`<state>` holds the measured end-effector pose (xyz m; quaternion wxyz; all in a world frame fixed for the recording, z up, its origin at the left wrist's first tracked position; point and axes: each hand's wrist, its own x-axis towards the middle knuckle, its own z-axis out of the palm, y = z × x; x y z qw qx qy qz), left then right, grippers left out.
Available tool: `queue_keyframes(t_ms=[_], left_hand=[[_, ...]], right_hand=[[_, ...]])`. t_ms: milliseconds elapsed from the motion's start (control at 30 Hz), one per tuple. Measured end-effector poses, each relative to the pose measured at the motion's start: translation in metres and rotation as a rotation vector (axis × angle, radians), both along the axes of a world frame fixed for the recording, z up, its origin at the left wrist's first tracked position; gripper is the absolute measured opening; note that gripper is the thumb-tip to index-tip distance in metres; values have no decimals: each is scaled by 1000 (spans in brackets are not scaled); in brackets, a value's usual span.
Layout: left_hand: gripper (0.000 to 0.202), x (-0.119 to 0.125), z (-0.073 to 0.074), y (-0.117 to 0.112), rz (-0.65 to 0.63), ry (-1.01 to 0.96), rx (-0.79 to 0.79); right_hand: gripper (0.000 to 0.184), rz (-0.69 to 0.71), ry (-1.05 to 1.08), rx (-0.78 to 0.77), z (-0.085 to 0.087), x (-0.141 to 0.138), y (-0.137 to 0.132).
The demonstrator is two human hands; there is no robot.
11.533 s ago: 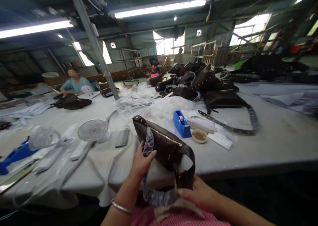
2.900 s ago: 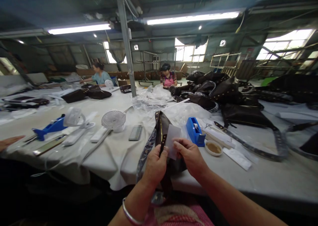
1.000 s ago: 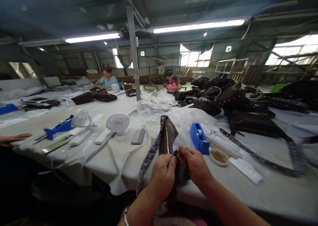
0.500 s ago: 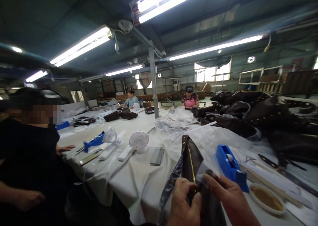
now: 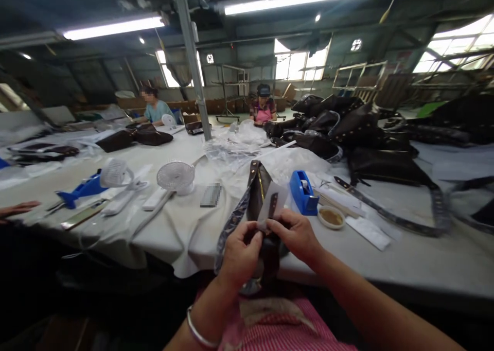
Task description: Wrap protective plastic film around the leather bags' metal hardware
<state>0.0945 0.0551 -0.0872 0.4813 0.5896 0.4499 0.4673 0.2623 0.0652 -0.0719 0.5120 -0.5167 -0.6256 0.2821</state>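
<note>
A dark brown handbag (image 5: 252,203) with a gold zipper and studs stands at the table's front edge, its strap (image 5: 230,227) wrapped in clear film. My left hand (image 5: 240,250) is closed in a pinch at the upper part of the bag. Close beside it, my right hand (image 5: 299,235) pinches the lower end of a small translucent white sheet (image 5: 278,195). A dark studded strip (image 5: 273,205) shows against that sheet, in front of the bag. The fingertips of both hands nearly meet, and what lies between them is partly hidden.
Right of the bag are a blue tape dispenser (image 5: 303,192) and a round dish (image 5: 331,218) of brownish stuff. A phone (image 5: 210,195) and a white fan (image 5: 176,177) lie left. Dark bags (image 5: 347,122) pile up behind. Two people sit across; another person's hand (image 5: 19,208) rests far left.
My view has turned right and tilted down, so my forearms and pink striped apron show. The white sheet with the studded strip now stands up plainly between my hands.
</note>
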Motion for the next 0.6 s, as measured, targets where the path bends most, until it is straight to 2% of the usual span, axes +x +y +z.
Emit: queue_keyframes(t_ms=[167,300,433,533,600], left_hand=[[30,-9,4,5,-77,-59,-10],[20,-10,11,11,-36,133,44],[19,-8,8,13,23,227,87],[20,-10,5,13,-2,271,72],[20,-16,9,14,-28,362,122]], right_hand=[[17,114,-90,31,-2,5,-1],[10,176,-109,21,3,5,0],[9,157,-181,-6,2,5,0],[8,157,-179,-16,-2,4,-1],[8,152,-168,-28,-4,3,0]])
